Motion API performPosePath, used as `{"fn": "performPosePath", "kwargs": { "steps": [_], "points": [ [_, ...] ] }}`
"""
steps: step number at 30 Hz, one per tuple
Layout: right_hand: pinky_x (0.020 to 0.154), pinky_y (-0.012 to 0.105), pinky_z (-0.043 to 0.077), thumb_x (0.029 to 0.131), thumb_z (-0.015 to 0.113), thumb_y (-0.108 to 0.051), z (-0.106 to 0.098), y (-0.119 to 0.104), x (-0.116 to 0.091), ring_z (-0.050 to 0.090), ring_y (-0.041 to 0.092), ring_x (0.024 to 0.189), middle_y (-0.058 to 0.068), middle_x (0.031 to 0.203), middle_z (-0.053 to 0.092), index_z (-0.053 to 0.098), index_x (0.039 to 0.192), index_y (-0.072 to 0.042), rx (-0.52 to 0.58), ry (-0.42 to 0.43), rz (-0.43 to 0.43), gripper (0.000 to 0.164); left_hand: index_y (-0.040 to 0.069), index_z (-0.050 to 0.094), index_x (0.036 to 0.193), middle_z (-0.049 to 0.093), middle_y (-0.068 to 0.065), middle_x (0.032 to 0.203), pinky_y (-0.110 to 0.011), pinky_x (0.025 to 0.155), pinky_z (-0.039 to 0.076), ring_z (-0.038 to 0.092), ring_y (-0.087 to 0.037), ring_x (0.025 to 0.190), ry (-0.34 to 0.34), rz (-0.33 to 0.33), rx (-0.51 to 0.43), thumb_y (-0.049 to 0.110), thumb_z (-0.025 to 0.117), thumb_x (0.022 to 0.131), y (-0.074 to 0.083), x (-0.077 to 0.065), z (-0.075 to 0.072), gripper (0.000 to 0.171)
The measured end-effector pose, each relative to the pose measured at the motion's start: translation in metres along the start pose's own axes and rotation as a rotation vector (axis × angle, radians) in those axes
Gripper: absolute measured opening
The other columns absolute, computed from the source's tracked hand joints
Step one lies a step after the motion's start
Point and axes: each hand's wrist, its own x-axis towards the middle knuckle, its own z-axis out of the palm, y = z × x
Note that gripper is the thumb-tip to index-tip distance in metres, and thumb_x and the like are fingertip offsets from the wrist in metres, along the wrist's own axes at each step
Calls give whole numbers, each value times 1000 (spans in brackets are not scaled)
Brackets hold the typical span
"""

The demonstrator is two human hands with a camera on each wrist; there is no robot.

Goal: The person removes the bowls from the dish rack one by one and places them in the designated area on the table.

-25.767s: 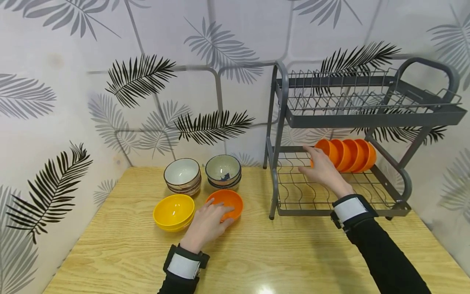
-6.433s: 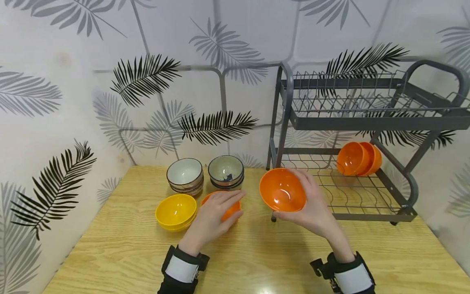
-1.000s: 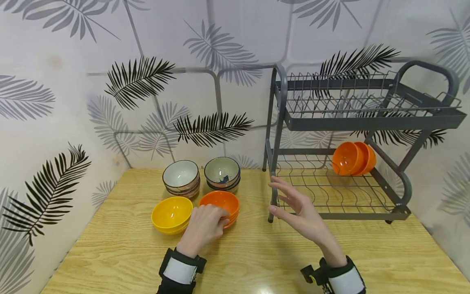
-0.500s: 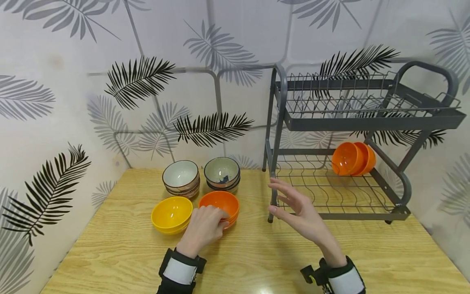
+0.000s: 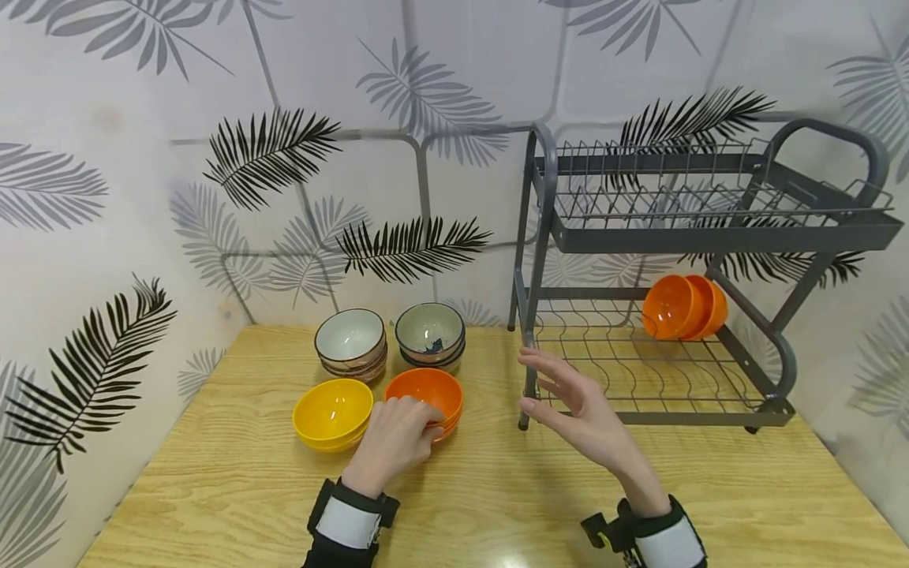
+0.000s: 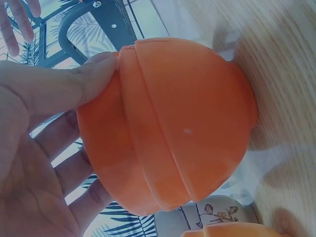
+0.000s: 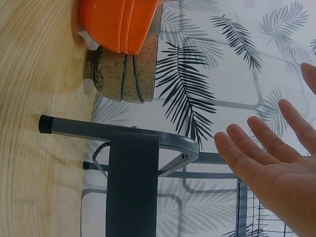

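Note:
My left hand [image 5: 394,443] is at the stack of orange bowls [image 5: 426,392] on the table, its thumb and fingers pinching the rim at the near left. In the left wrist view the thumb [image 6: 94,74] lies on the rim of the upper orange bowl [image 6: 106,143], which sits nested in another orange bowl [image 6: 192,118]. Held in the air before the rack's left front leg, my right hand [image 5: 585,414] has spread, relaxed fingers and holds nothing. Two orange bowls [image 5: 670,308] lean on edge at the right of the lower rack shelf.
Left of the orange stack are yellow bowls [image 5: 332,412]. Behind stand stacked white bowls [image 5: 349,341] with dark rims and stacked greyish bowls [image 5: 429,330] with blue rims. A grey two-tier dish rack [image 5: 724,237] stands right, on the wooden table [image 5: 497,489] against a leaf-patterned wall.
Over 25.8 seconds, rack orange bowls dropped from several to two, and the table stack grew. The bowl my right hand held 6.4 seconds ago is gone from it. Within the last second, almost nothing moved.

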Motion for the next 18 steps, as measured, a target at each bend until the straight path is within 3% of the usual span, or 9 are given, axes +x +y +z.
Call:
{"fn": "performPosePath", "kwargs": {
  "steps": [18],
  "points": [
    [114, 64, 37, 97, 64, -5, 0, 0, 0, 41, -14, 135, 18, 155, 46, 49, 146, -4, -6, 3, -7, 51, 23, 76, 80, 59, 8, 64, -21, 48, 28, 54, -14, 58, 2, 2, 0, 19, 84, 79, 0, 0, 0, 9]
  ]
}}
